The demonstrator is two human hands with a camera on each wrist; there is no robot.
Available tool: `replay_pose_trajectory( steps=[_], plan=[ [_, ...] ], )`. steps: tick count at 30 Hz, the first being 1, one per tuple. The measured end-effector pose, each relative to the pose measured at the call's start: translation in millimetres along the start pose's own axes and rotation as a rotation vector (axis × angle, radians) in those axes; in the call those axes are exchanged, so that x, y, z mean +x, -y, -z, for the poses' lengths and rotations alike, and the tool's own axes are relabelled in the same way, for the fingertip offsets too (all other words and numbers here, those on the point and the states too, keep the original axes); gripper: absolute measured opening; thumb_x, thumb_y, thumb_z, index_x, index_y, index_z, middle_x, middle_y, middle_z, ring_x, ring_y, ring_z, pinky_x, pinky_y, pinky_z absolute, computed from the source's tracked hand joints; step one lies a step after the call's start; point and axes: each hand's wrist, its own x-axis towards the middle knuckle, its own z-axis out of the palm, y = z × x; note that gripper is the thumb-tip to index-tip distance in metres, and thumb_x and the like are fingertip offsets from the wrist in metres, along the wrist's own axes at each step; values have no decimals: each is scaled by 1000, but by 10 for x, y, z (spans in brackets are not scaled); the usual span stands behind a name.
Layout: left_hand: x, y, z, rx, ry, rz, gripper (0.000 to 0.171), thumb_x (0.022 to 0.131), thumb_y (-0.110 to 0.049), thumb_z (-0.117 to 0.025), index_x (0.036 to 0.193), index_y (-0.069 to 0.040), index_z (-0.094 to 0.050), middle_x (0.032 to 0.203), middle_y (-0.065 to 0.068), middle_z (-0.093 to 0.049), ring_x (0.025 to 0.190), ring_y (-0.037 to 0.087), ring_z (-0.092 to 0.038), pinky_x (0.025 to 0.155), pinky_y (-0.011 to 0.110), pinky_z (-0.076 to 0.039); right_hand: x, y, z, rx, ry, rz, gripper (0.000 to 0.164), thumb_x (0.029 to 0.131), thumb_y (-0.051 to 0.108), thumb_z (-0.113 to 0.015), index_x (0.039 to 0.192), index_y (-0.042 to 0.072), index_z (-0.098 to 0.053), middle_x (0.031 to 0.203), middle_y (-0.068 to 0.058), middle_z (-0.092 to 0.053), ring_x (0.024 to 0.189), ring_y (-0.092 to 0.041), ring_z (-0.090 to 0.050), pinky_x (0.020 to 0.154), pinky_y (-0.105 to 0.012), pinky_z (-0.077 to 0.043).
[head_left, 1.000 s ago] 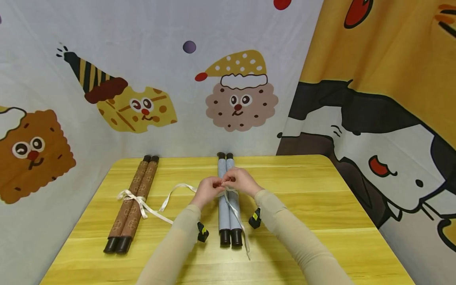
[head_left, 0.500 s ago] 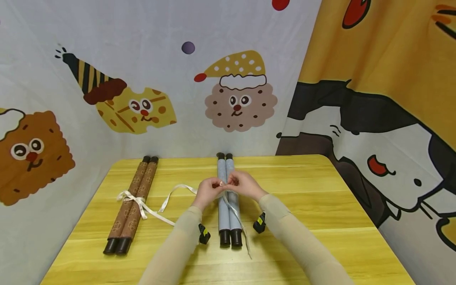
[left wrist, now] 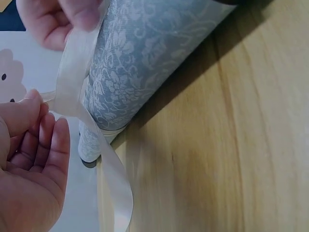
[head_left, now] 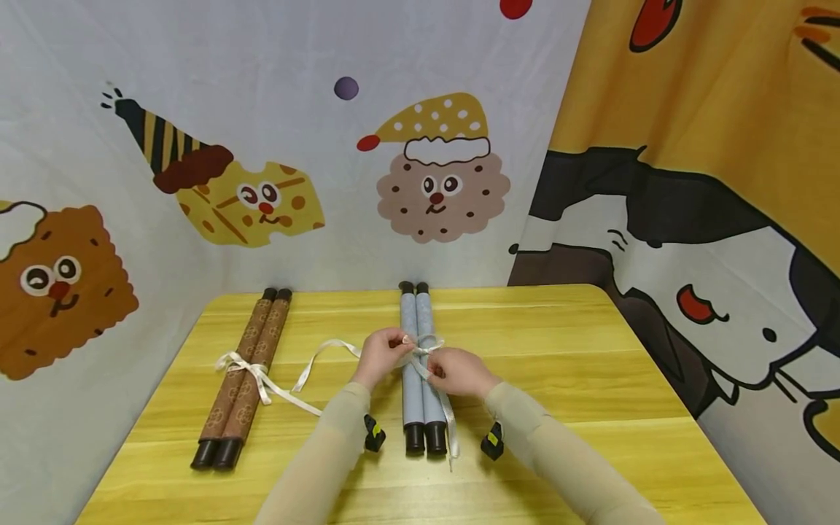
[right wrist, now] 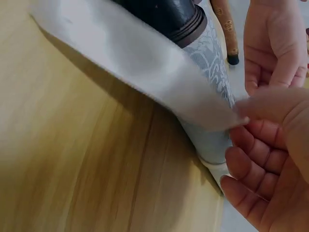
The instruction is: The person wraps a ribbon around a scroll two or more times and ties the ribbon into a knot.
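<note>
A light blue floral double-roller scroll (head_left: pixel 410 397) with black end knobs lies lengthwise on the table, a white ribbon (left wrist: pixel 72 67) round its middle. My left hand (head_left: pixel 382 356) is at the scroll's left side and pinches part of the ribbon between thumb and forefinger, as the left wrist view shows. On the scroll's right side my right hand (head_left: pixel 462 372) pinches the ribbon's other stretch, whose tail (head_left: pixel 453 430) hangs down past the near knobs. A small ribbon loop stands between the hands over the rollers.
A brown patterned scroll (head_left: pixel 239 386) lies at the left, tied with a white ribbon bow (head_left: pixel 246 364). Another ribbon length (head_left: pixel 315 357) curves across the wooden table (head_left: pixel 558 343) toward the left hand. A printed cloth (head_left: pixel 295 65) hangs behind the table.
My right hand has moved from beside the left fingertips down and to the right, drawing on the ribbon. A loop now shows above the scroll. The left hand stays nearly in place.
</note>
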Motion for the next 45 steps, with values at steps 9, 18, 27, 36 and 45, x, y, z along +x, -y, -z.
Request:
replay_pose_trajectory(
  steps=[9, 18, 27, 36, 45],
  plan=[
    [-41, 61, 14, 28, -11, -27, 4, 89, -8, -75, 86, -6, -72, 83, 0, -68, 76, 14, -58, 72, 31, -51, -206, -323, 37, 21, -59, -52, 17, 89, 15, -71, 77, 17, -60, 65, 11, -49, 59, -7, -44, 56, -27, -40],
    [-82, 129, 48, 102, -1, -68, 5, 87, 1, -72, 88, -4, -72, 82, 2, -65, 75, 16, -55, 70, 33, -50, -377, -618, 116, 44, -97, -162, 15, 90, 14, -72, 79, 15, -62, 69, 9, -53, 64, -10, -46, 62, -29, -42],
    [-96, 179, 45, 195, 10, -160, 4, 84, -1, -74, 85, -4, -72, 83, 3, -64, 77, 16, -55, 73, 35, -49, -480, -730, 235, 58, -148, -221, 13, 92, 13, -71, 81, 14, -64, 74, 6, -58, 68, -12, -49, 66, -32, -44],
    [-155, 166, 70, 168, 6, -146, 6, 86, -2, -74, 87, -8, -73, 86, 1, -64, 78, 16, -56, 71, 34, -50, -481, -760, 277, 10, -280, -185, 11, 90, 12, -73, 83, 16, -66, 78, 6, -59, 70, -11, -53, 66, -33, -47],
    [-238, 163, 121, 399, 144, -319, 19, 79, 8, -70, 89, -7, -76, 86, 2, -66, 79, 16, -59, 73, 32, -52, -468, -739, 144, 43, -176, -14, 14, 86, 7, -76, 82, 16, -66, 82, 9, -61, 77, -10, -57, 71, -29, -51]
  ],
)
